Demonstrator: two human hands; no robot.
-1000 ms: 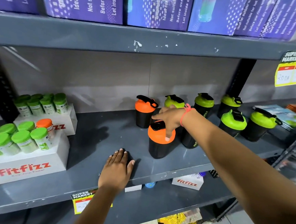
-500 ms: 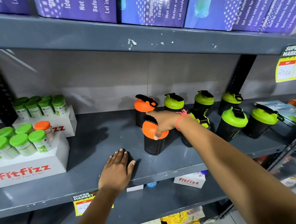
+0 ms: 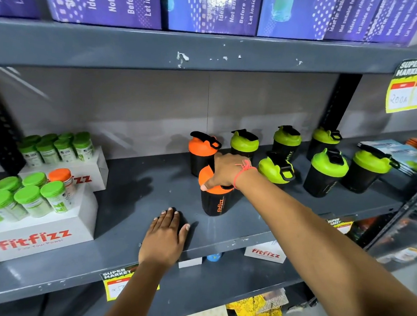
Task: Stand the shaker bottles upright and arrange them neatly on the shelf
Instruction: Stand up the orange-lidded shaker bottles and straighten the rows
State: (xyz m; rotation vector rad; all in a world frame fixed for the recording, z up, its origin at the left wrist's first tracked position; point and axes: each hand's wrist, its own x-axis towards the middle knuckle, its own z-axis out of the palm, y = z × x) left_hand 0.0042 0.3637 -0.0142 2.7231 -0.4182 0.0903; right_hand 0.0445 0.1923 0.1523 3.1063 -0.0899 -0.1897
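My right hand (image 3: pixel 227 172) grips the orange lid of a black shaker bottle (image 3: pixel 215 203), which stands upright at mid-shelf on the grey shelf (image 3: pixel 139 202). Directly behind it stands a second orange-lidded shaker (image 3: pixel 200 152). To the right, several green-lidded black shakers stand upright in two rows, among them one close to my wrist (image 3: pixel 275 169) and another further right (image 3: pixel 325 173). My left hand (image 3: pixel 166 238) lies flat, palm down, on the shelf near its front edge, holding nothing.
Two white fitfizz boxes (image 3: pixel 39 233) holding green-capped jars sit at the shelf's left. Purple boxes (image 3: pixel 211 9) line the shelf above. Booklets (image 3: pixel 398 154) lie at the far right. Yellow price tags (image 3: pixel 413 92) hang on the shelf edges.
My right hand has shifted the gripped orange-lidded shaker a little left and back, in front of the other orange one. My left hand has stayed flat on the shelf.
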